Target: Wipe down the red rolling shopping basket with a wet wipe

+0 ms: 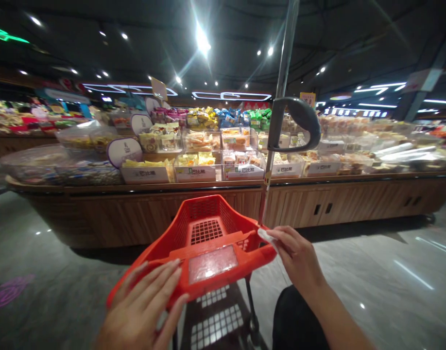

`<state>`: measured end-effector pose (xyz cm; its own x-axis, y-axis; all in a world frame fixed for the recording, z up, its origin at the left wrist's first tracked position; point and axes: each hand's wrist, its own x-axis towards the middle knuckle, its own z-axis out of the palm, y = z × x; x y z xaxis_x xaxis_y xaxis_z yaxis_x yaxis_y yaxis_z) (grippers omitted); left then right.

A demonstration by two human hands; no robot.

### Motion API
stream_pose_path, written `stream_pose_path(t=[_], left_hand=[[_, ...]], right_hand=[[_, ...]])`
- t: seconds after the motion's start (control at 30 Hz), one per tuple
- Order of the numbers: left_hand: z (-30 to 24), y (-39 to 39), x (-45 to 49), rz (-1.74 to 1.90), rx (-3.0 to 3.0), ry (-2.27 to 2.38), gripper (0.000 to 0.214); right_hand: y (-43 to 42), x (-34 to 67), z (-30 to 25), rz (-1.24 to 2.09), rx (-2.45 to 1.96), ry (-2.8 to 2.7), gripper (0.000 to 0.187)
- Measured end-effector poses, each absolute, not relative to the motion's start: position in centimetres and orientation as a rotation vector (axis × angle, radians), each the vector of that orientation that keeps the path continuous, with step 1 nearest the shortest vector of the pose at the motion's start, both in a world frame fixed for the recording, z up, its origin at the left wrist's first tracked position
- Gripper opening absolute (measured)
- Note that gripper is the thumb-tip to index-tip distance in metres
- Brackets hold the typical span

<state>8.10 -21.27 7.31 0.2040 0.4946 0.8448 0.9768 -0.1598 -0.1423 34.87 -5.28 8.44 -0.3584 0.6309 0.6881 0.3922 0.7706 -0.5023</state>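
Note:
A red plastic shopping cart (204,206) stands right in front of me, with nothing visible in its basket. My left hand (145,304) lies over the left part of the cart's handle panel, its fingers stretched out and holding nothing. At the right rear corner, my right hand (294,250) pinches a crumpled white tissue or cloth (267,236) against the red plastic rim. Just beyond those fingers a metal pole (285,58) rises steeply, carrying a dark grey loop-shaped grip (312,124). A clear-covered panel (213,264) sits between my hands.
A long wood-fronted display counter (223,199) runs across, just past the cart. Clear bins on it hold packaged snacks (203,159). Beneath the basket is a dark lower rack (217,325). Grey polished floor (383,272) extends on both sides.

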Motion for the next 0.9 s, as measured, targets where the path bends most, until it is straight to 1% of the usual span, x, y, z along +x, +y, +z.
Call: stream_pose_path(t=[0.07,0.13,0.2,0.37,0.57,0.67,0.9], left_hand=[[7.2,-20.2,10.9,-0.736,-1.847,-1.278,0.039],[7.0,-18.9,12.9,-0.729,-1.822,-1.269,0.033],[6.7,-17.7,13.8,-0.761,-1.813,-1.295,0.029],[6.4,-16.8,13.9,-0.865,-1.779,-1.316,0.023],[6.9,-17.4,13.2,-0.897,-1.772,-1.326,0.023],[7.1,-17.5,13.0,-0.912,-1.778,-1.302,0.021],[7.2,-17.4,12.9,-0.946,-1.767,-1.301,0.019]], right_hand=[[-6.1,33.8,9.3,0.372,-0.621,-2.111,0.024],[-6.8,32.4,9.6,0.402,-0.514,-2.254,0.026],[-6.9,30.9,9.6,0.389,-0.503,-2.334,0.027],[-5.4,28.2,9.6,0.308,-0.604,-2.368,0.028],[-7.2,30.0,10.6,0.389,-0.456,-2.501,0.023],[-7.6,30.1,10.5,0.412,-0.485,-2.507,0.022],[-7.0,27.1,9.5,0.219,-0.687,-2.383,0.018]])
